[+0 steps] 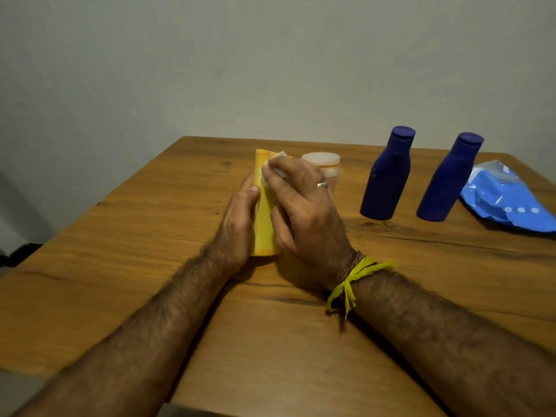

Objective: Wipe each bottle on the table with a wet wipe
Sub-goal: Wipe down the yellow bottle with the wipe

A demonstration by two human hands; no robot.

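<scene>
The tall yellow plastic bottle [264, 218] stands upright on the wooden table [126, 266], near the middle and a little toward the far edge, held between my two hands. My left hand [237, 227] wraps its left side, fingers curled around the back and my thumb lying up along the front edge. My right hand [304, 212] is on the bottle's right side and upper front, fingers bent over a small crumpled white wet wipe [270, 170] and pressing it against the yellow surface near the top. A bit of the wipe sticks out above my fingertips. There is a silver ring [322, 184] on one finger of that hand, and a yellow thread band [355, 278] tied around my right wrist with its loose ends hanging down.

Just behind my right hand, partly hidden by it, stands a pale translucent bottle with a wide white cap [323, 164]. Further right, well apart from my hands, two dark blue plastic bottles stand upright side by side: the nearer blue bottle [386, 176] and the farther blue bottle [448, 179]. Just beside the second one, at the table's right edge, lies a blue and white plastic wipe packet [505, 200]. A plain pale wall [270, 70] rises behind the table.
</scene>
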